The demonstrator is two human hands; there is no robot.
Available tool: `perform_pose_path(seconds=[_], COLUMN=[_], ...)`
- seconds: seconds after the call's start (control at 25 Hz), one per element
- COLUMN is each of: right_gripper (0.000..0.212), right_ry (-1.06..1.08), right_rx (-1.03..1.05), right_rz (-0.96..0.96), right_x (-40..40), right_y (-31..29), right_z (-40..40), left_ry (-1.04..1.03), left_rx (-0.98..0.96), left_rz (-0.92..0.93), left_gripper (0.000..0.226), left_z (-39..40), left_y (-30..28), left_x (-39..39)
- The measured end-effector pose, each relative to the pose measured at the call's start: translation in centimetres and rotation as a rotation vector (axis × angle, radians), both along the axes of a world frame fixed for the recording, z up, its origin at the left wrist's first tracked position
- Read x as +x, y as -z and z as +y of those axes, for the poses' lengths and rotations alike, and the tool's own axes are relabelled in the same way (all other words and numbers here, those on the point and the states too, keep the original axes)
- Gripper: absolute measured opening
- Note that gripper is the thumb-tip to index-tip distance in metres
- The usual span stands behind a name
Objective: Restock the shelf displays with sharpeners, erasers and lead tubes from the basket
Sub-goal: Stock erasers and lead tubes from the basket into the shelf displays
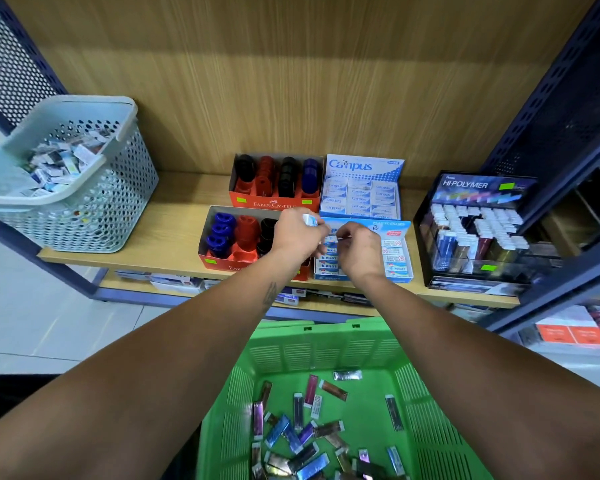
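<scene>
Both my hands hover over the Pilot eraser display box [397,251] on the wooden shelf [174,237]. My left hand [297,233] grips several white-and-blue erasers [310,220]. My right hand [359,249] pinches one eraser [330,240] just above the box's left rows. Below, the green basket [326,344] holds several lead tubes [305,441] in mixed colours. Two Faber-Castell sharpener boxes [236,242] stand left of the erasers. A Campus eraser box [361,192] sits behind the Pilot box.
A pale perforated basket [94,202] full of small erasers stands at the shelf's left end. A black Hi-Polymer lead display [475,230] stands at the right. Dark perforated shelf frames [568,109] flank both sides. A lower shelf holds boxed goods [174,282].
</scene>
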State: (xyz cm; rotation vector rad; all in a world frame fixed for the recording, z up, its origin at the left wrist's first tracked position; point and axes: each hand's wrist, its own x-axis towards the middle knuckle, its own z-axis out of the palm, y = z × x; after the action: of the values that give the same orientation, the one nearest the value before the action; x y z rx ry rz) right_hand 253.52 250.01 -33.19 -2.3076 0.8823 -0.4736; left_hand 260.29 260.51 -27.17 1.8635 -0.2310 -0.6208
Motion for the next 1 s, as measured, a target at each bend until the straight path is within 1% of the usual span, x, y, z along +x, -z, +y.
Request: perform_pose_path(seconds=[0.08, 0.12, 0.16, 0.2, 0.24, 0.32, 0.4, 0.44, 0.52, 0.56, 0.6, 0.68, 0.72, 0.8, 0.88, 0.92, 1.0], right_gripper=[0.027, 0.029, 0.028, 0.027, 0.025, 0.021, 0.021, 0.028, 0.039, 0.036, 0.029, 0.015, 0.011, 0.012, 0.017, 0.019, 0.020], right_ry=[0.032, 0.059, 0.076, 0.069, 0.039, -0.042, -0.148, -0.216, -0.308, -0.316, -0.306, -0.259, -0.210, -0.100, 0.013, 0.065, 0.142], right_rx=[0.035, 0.095, 0.180, 0.264, 0.333, 0.443, 0.520, 0.518, 0.406, 0.360, 0.351, 0.360, 0.403, 0.618, 0.828, 0.850, 0.765], right_rz=[-0.051, -0.099, -0.170, -0.246, -0.312, -0.394, -0.391, -0.350, -0.218, -0.178, -0.169, -0.207, -0.255, -0.399, -0.512, -0.531, -0.488], right_x=[-1.0, -1.7, -2.2, -2.6, -3.2, -4.1, -4.7, -5.0, -5.1, -5.0, -4.8, -4.4, -4.2, -3.9, -3.3, -2.6, -0.8], right_y=[-0.7, -1.4, -2.2, -3.0, -3.9, -5.2, -5.8, -5.8, -5.3, -5.1, -4.9, -4.9, -5.0, -5.7, -6.5, -6.7, -6.5], right_z=[-0.2, -0.4, -0.5, -0.5, -0.5, -0.4, -0.3, -0.4, -0.4, -0.5, -0.5, -0.6, -0.8, -1.5, -3.1, -4.2, -6.6], left_ry=[-0.025, -0.038, -0.046, -0.047, -0.048, -0.049, -0.044, -0.030, -0.003, -0.005, -0.014, -0.066, -0.098, -0.142, -0.147, -0.141, -0.074], left_rx=[-0.225, -0.322, -0.395, -0.439, -0.465, -0.504, -0.545, -0.561, -0.545, -0.523, -0.501, -0.450, -0.422, -0.363, -0.304, -0.282, -0.173], left_rz=[0.379, 0.560, 0.699, 0.787, 0.835, 0.874, 0.883, 0.886, 0.868, 0.844, 0.825, 0.786, 0.760, 0.678, 0.528, 0.434, 0.194], left_gripper=[0.011, 0.020, 0.032, 0.042, 0.050, 0.054, 0.055, 0.057, 0.059, 0.057, 0.055, 0.049, 0.047, 0.039, 0.027, 0.020, 0.012], left_z=[-0.1, -0.1, 0.0, 0.0, 0.0, -0.3, -0.7, -0.9, -1.0, -1.1, -1.3, -1.6, -1.7, -2.2, -2.8, -3.2, -4.3], left_y=[-1.2, -1.7, -2.0, -2.0, -2.0, -2.0, -2.1, -2.4, -2.5, -2.4, -2.1, -1.3, -1.1, -1.3, -2.0, -2.4, -2.8], left_x=[-1.1, -1.5, -1.6, -1.7, -1.7, -2.1, -2.6, -2.8, -2.8, -2.7, -2.6, -2.1, -1.9, -1.2, -0.4, 0.3, 2.0])
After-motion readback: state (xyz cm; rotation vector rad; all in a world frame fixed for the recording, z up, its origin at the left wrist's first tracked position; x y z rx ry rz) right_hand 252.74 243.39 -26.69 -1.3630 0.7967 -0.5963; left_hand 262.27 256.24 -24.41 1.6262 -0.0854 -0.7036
